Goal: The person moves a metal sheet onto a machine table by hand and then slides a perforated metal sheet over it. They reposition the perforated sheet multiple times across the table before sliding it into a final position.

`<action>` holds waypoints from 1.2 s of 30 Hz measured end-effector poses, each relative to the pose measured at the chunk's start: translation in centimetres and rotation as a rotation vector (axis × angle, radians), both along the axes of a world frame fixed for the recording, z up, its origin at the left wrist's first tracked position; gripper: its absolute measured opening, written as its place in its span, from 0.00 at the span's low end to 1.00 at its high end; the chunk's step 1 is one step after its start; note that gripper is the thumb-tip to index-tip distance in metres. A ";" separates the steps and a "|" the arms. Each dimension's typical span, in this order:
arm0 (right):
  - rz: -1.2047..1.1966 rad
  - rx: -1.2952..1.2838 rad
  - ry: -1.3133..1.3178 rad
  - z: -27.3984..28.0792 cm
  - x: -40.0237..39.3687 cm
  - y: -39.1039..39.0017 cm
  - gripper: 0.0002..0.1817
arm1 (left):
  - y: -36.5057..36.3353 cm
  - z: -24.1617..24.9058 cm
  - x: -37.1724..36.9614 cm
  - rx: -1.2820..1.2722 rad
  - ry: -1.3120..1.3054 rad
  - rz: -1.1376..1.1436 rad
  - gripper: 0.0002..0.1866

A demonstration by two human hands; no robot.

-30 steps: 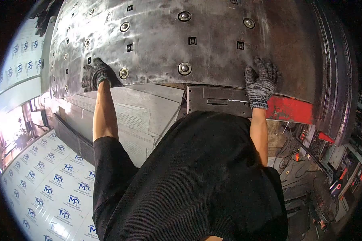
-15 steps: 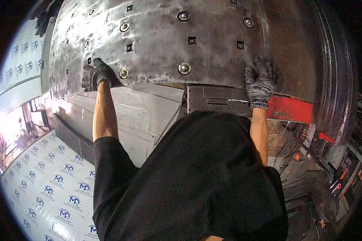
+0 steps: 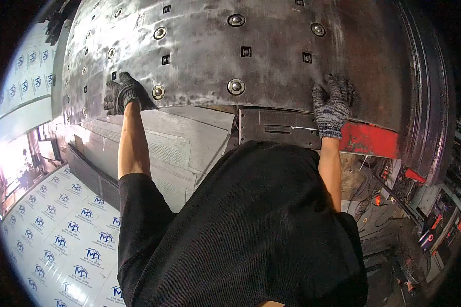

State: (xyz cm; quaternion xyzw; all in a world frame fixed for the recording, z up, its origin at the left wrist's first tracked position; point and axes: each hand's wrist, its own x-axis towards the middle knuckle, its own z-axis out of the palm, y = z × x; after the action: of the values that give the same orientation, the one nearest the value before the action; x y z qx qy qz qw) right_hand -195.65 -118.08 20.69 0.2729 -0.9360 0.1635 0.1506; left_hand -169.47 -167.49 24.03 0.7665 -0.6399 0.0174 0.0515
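Note:
A large worn metal table (image 3: 205,66), studded with ball rollers (image 3: 236,86) and square slots (image 3: 246,51), spreads out before me. My left hand (image 3: 122,95), in a grey knitted glove, rests on its near edge at the left, thumb and fingers apart. Toward the right, my right hand (image 3: 334,105) wears the same kind of glove and lies flat near that edge, fingers spread. Neither hand holds anything. The table's surface beneath both palms is hidden.
Below the edge are a dark metal panel (image 3: 276,127) and a red painted plate (image 3: 370,139). White sheets with blue logos (image 3: 61,240) lie at lower left. Cables and tools clutter the floor at right, near a dark ribbed machine column (image 3: 427,97).
Both hands stay in place on the table. The view has shifted very slightly.

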 end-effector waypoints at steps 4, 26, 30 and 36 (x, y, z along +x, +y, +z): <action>0.002 -0.042 -0.021 -0.8 -0.2 0.3 0.29 | 0.3 0.1 -0.2 0.004 -0.006 0.012 0.45; 0.010 -0.018 0.003 0.1 -0.1 0.1 0.27 | 0.0 -0.2 -0.2 -0.002 0.012 0.028 0.46; 0.018 -0.015 -0.004 0.4 -0.1 0.0 0.27 | 0.0 0.4 -0.2 0.075 0.027 0.017 0.46; 0.023 -0.053 0.026 -0.1 -0.2 0.0 0.26 | -0.8 -0.8 0.2 0.019 0.006 0.016 0.46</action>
State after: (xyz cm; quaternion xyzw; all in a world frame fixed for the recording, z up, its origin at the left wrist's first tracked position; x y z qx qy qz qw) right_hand -195.85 -118.08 20.64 0.2816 -0.9261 0.1865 0.1680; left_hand -169.27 -168.24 23.20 0.7720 -0.6339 0.0093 0.0461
